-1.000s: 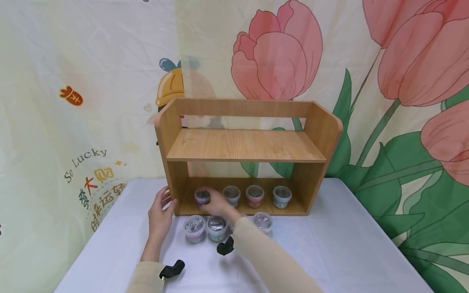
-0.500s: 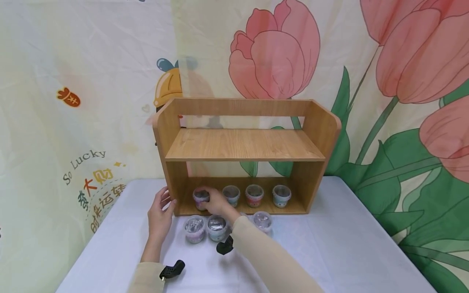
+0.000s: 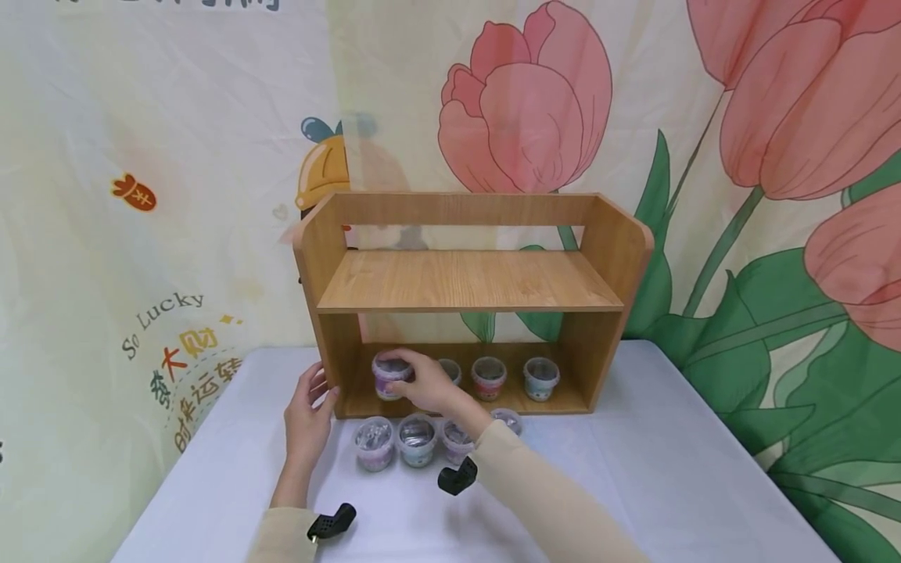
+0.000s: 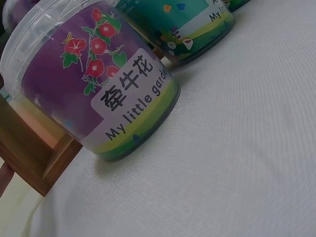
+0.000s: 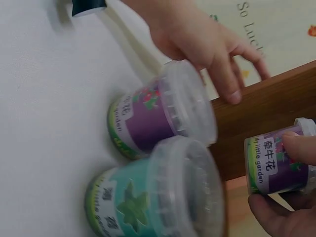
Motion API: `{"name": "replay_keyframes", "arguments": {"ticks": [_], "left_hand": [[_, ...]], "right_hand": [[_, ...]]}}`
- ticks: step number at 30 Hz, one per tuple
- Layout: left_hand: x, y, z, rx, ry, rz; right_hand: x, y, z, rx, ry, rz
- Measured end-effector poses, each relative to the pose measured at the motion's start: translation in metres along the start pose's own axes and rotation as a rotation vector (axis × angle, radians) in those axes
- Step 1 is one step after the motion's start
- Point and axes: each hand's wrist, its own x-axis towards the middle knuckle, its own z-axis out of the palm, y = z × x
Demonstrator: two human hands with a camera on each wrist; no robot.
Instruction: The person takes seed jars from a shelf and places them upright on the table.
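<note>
My right hand grips a small lidded plastic tub with a purple label, at the left end of the lower level of the wooden shelf. In the right wrist view, thumb and fingers hold this purple tub by its sides, and its label reads "My little garden". My left hand rests against the shelf's left side panel, fingers fairly straight, thumb by the front edge. Closest to it on the table is another purple tub, also large in the left wrist view; beside that stands a teal tub.
Further tubs stand on the lower level: one partly behind my right hand, a pink one and a blue one. Two more front-row tubs, one purple, sit near my right forearm on the white tablecloth.
My right hand has shifted slightly up and right with the gripped purple tub, which shows more of its side. The forearm moved right, uncovering a front-row tub. My left hand stays put.
</note>
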Motion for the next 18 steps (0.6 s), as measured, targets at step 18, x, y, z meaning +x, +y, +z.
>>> {"name": "replay_keyframes", "arguments": {"ticks": [18], "left_hand": [[0.001,-0.003,0.002,-0.008,0.010,0.019]], "right_hand": [[-0.071,0.000,-0.098,0.003,-0.027,-0.070]]}}
